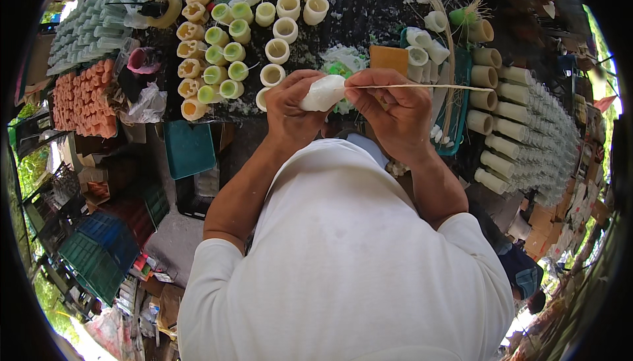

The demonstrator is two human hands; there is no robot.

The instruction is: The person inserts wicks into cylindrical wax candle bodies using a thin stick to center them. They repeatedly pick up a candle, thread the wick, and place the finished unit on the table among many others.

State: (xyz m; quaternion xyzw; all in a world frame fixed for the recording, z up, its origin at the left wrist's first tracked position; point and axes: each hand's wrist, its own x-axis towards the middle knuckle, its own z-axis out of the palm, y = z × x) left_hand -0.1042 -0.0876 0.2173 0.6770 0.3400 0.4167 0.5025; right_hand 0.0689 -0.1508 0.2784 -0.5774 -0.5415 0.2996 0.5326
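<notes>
My left hand [289,112] is wrapped around a white, rounded wax candle [324,93], held on its side above the table's near edge. At the candle's right end, the fingertips of my right hand [397,109] pinch a long cream-coloured wick [448,87]. The wick's free length sticks out to the right, almost level. Whether its left end sits inside the wax is hidden by my fingers. White and green wax scraps [343,60] lie just beyond my hands. Left of them stand cream wax cups [277,51], green-lined cups [231,89] and orange-lined cups [192,108].
A teal tray [463,74] holds white wax pieces, loose wicks and a tan block [388,60]. Farther right stand rows of pale cylinders [511,130]. Orange pieces [86,100], pale green pieces [92,31] and a tape roll [170,13] are at left. Crates [99,255] stand low left.
</notes>
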